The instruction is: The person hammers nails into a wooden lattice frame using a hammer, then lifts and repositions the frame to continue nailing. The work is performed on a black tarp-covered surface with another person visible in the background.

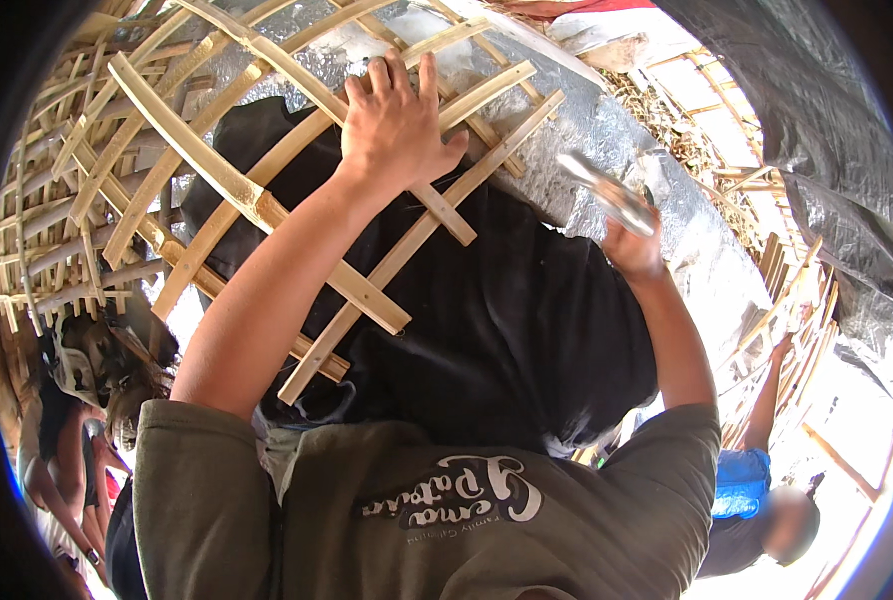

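Observation:
My left hand (pixel 397 125) lies with fingers spread on a lattice of split bamboo slats (pixel 257 200), its fingertips over the upper crossings. The lattice slants across my lap, its cut ends towards me. In my right hand (pixel 635 245), raised to the right of the lattice and apart from it, is a silvery hammer-like metal tool (pixel 612 195). Motion smears this tool, so its exact shape is unclear. My right fingers are wrapped round it. Black cloth (pixel 497 310) spreads beneath the slats and between my arms.
More woven bamboo (pixel 47 200) stands at the left. Crumpled silvery sheeting (pixel 542 140) lies beyond the lattice, with dark plastic sheeting (pixel 817 110) at the upper right. A person in blue and black (pixel 742 490) is at the lower right; another person's arm (pixel 52 490) shows at lower left.

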{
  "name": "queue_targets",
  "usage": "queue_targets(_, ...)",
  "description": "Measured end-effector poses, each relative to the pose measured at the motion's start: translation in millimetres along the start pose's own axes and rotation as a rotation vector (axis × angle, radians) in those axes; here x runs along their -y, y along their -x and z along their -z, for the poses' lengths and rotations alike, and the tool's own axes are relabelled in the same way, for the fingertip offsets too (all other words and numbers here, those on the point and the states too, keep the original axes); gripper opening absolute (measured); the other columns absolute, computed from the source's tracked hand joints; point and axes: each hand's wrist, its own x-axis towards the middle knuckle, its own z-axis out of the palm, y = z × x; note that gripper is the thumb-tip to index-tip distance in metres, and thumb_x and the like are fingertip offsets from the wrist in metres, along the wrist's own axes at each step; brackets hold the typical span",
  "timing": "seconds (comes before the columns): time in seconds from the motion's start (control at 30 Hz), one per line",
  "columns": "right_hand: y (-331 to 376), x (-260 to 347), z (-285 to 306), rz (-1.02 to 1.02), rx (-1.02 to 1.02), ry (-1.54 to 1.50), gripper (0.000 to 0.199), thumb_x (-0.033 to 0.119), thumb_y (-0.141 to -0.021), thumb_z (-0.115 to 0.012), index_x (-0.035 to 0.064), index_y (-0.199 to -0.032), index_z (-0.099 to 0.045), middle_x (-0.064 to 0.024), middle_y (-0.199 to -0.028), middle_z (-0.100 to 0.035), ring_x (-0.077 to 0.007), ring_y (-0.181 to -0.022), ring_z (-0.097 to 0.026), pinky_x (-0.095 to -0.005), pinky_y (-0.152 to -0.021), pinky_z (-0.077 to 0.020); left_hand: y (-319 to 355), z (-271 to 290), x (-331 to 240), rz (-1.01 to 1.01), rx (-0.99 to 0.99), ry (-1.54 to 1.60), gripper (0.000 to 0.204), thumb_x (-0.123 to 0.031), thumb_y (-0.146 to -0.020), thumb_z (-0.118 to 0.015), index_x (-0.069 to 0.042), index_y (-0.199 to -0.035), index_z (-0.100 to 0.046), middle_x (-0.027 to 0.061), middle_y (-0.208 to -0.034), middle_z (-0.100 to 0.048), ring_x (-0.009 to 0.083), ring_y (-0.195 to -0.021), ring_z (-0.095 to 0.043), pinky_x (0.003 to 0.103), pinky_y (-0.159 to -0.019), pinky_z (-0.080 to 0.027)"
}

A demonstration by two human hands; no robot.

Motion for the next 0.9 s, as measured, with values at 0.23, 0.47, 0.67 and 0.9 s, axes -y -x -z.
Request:
queue_targets(0.23,-30,33,9,-0.272,0.260,0.052,0.019,0.021,-0.100,-0.061,0.0048,-0.096,-0.053,-0.0182,-0.067,-0.063,-0.0414,-0.062,-0.066,-0.0501,-0.055,-0.0516,2,-3,1,0.025,0.004,0.000,0.092,-0.058,-0.087,-0.062,0.003,-0.150,-0.037,0.0300,-0.143,-0.045,0.0405,-0.130,-0.047,0.057,-0.104,-0.039)
queue_targets(0.47,-21,35,0,-0.337,0.175,-0.100,0.019,0.022,-0.101,-0.058,0.0046,-0.103,-0.053,-0.0213,-0.063,-0.060,-0.0457,-0.063,-0.064,-0.0540,-0.056,-0.0485,2,-7,2,0.005,-0.070,0.018,0.091,-0.058,-0.086,-0.063,0.004,-0.148,-0.040,0.0301,-0.139,-0.048,0.0404,-0.127,-0.050,0.056,-0.101,-0.040)
queue_targets(0.67,-18,33,6,-0.309,0.211,-0.025,0.020,0.022,-0.103,-0.056,0.0031,-0.102,-0.051,-0.0241,-0.066,-0.059,-0.0465,-0.064,-0.063,-0.0528,-0.055,-0.0470,2,-7,0,0.018,-0.058,-0.013,0.089,-0.058,-0.086,-0.062,0.004,-0.147,-0.041,0.0297,-0.138,-0.049,0.0405,-0.128,-0.049,0.055,-0.103,-0.041)
queue_targets(0.9,-17,30,11,-0.503,-0.034,-0.302,0.016,0.017,-0.104,-0.052,0.0010,-0.102,-0.052,-0.0173,-0.064,-0.056,-0.0368,-0.056,-0.061,-0.0420,-0.053,-0.0453,3,-9,3,0.013,-0.083,-0.010,0.090,-0.059,-0.087,-0.062,0.004,-0.147,-0.040,0.0280,-0.136,-0.051,0.0382,-0.124,-0.051,0.055,-0.101,-0.042)
